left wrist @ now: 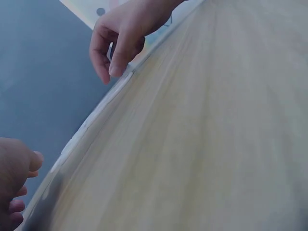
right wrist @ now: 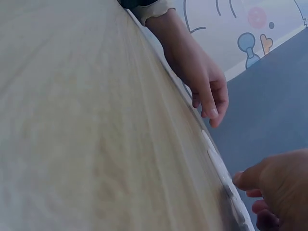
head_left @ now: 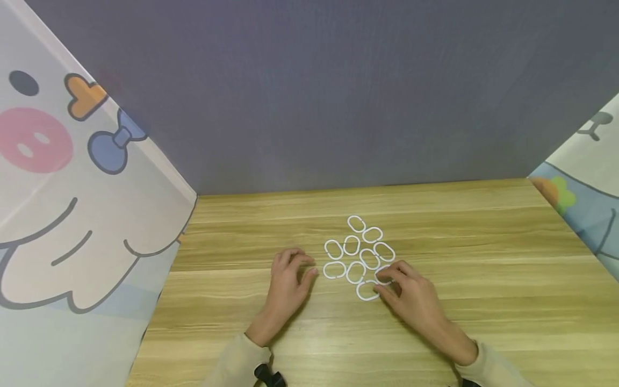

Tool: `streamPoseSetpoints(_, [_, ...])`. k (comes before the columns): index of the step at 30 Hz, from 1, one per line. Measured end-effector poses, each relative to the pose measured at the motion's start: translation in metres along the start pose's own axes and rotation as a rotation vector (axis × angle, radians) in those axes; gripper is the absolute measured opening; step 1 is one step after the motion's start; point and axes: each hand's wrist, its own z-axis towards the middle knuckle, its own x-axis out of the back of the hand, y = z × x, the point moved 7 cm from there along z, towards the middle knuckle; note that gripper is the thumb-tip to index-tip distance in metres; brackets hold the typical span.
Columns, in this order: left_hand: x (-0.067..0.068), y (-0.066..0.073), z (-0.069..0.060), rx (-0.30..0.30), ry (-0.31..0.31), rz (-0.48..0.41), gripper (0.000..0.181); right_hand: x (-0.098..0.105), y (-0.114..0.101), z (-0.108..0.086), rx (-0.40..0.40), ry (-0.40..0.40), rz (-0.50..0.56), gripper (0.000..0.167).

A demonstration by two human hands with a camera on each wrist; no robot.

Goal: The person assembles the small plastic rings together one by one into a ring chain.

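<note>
together, ten thin white rings [head_left: 361, 257] lie flat in a bunch on the wooden table [head_left: 338, 344], a bit right of the middle in the head view. they are shaped like stretched circles, and some show a tiny gap in the side. many sit so close that they seem to touch, but i cannot tell if any are hooked together.

the right hand [head_left: 418, 298] is at the near right side of the bunch. its finger tip is over the ring [head_left: 376, 275] close to that side, and its thumb tip is at the right end of the nearest ring [head_left: 358, 291]. a space shows between thumb and finger, and no ring is squeezed between them. i cannot tell how hard they touch.

the left hand [head_left: 286, 282] is just left of the bunch. its fingers bend softly, with a space between them and the thumb, and it has hold of nothing. the leftmost ring [head_left: 324, 270] is near its thumb, not touching.

both arms have pale sleeves [head_left: 239, 360]. behind the table is a big gray wall [head_left: 329, 91]. the left panel [head_left: 29, 215] has cartoon pictures with a pink nose [head_left: 36, 141] and a blue bow [head_left: 116, 145].
</note>
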Motion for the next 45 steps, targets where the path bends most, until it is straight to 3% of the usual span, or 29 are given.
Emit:
streamPoseSetpoints(15, [-0.013,0.000,0.011,0.077,-0.014,-0.016,0.013,-0.008,0.001,0.002,-0.037,-0.071,0.009,0.026])
streamPoseSetpoints(31, [-0.023,0.009,0.011,-0.005,-0.077,0.044,0.018,-0.013,0.001,0.006,-0.119,-0.181,0.058,0.022])
streamPoseSetpoints(45, [-0.026,0.005,0.011,0.016,-0.082,0.063,0.017,-0.017,0.006,0.009,-0.177,-0.208,0.025,0.018])
